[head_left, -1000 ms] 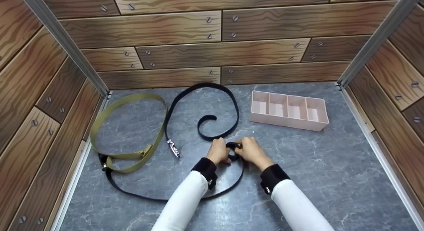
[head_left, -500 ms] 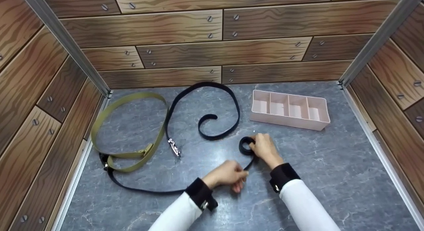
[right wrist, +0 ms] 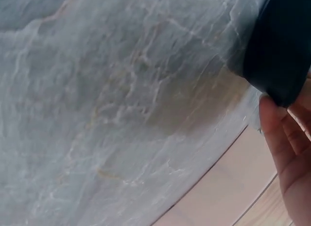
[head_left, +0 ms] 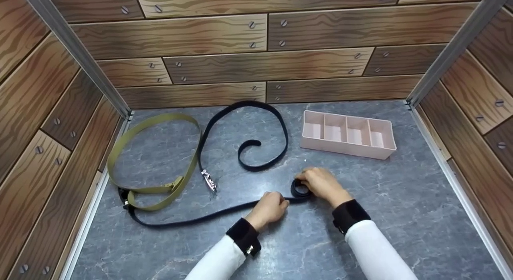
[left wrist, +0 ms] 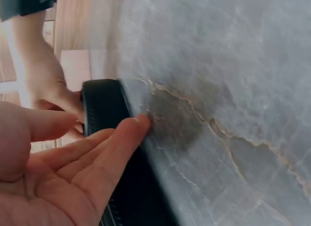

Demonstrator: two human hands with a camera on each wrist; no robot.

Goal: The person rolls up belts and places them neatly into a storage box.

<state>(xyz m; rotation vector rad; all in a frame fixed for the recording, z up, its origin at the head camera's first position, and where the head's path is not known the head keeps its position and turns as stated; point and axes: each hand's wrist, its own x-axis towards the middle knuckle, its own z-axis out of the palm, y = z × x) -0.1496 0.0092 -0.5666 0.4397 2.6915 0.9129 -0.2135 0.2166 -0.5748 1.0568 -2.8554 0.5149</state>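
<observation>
Black belt (head_left: 224, 212), part-coiled: coil (head_left: 299, 193) right of centre on worktop (head_left: 400, 224), tail towards left edge.
Should be light, bendy, springy; hold across the layers. Right hand (head_left: 322, 185) pinches coil; left hand (head_left: 269, 207) lies straight-fingered against belt, thumb apart. Four-compartment pink tray (head_left: 346, 148) near back-right corner, floors showing.

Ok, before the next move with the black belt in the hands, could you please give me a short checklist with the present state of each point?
1. Right hand holds the coil: ok, its fingers pinch the belt there.
2. Left hand is at the loose strap: ok; how firmly it touches, cannot tell.
3. Loose strap has no knots: ok where visible.
4. Strap's far end is clear of the green belt: not ok, they overlap in the head view.
5. Other black belt is apart from the coil: ok.
6. Pink box is apart from both hands: ok.
</observation>
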